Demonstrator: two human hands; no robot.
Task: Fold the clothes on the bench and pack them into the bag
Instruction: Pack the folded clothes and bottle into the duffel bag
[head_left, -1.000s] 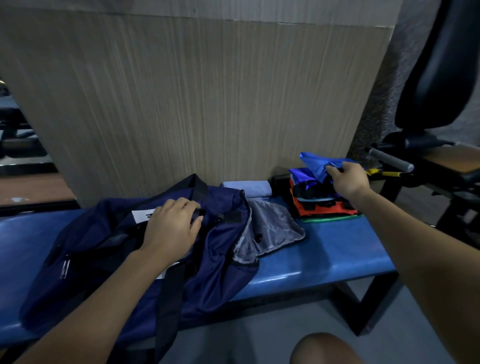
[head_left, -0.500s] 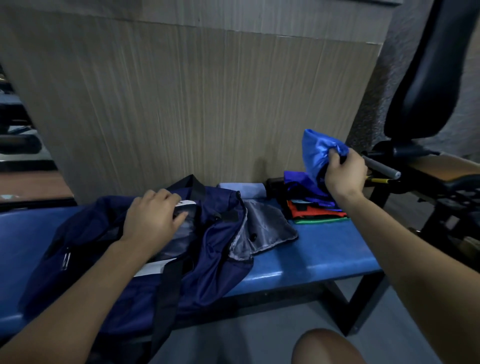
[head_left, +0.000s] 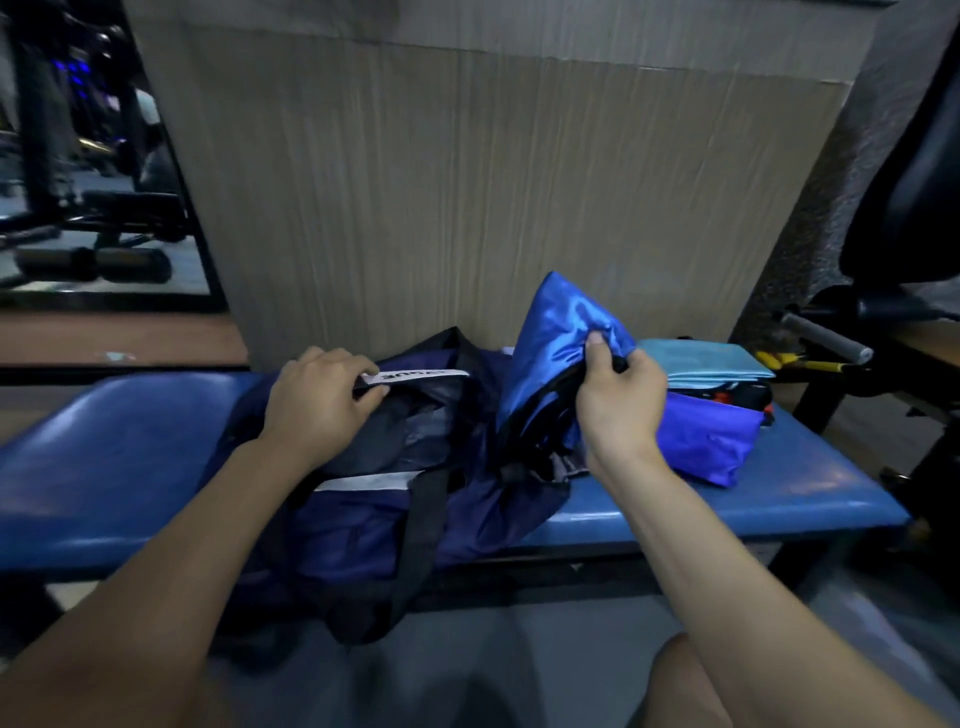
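Your left hand (head_left: 322, 400) grips the far edge of the navy bag (head_left: 374, 514), with your fingers curled over the rim by the white label (head_left: 423, 375), and it holds the mouth of the bag wide. The bag sits in the middle of the blue bench (head_left: 119, 467), and its black strap (head_left: 423, 525) hangs down over the front side. Your right hand (head_left: 618, 400) pinches a shiny blue garment (head_left: 558, 332), thumb on top and fingers curled under the cloth. The garment is folded up and stands tilted, with its low end touching the right side of the bag's opening. It is not all the way inside. Just to the right, more folded clothes lie in a pile on the bench. A purple-blue garment (head_left: 706, 441) is at the front of the pile, and a light blue one (head_left: 706, 361) lies on top at the back. Bits of red and black cloth peek out between them, but you cannot tell what those are. A wooden panel (head_left: 493, 197) stands behind the bench. A black gym machine (head_left: 893, 332) with a grey handle is off to the right.
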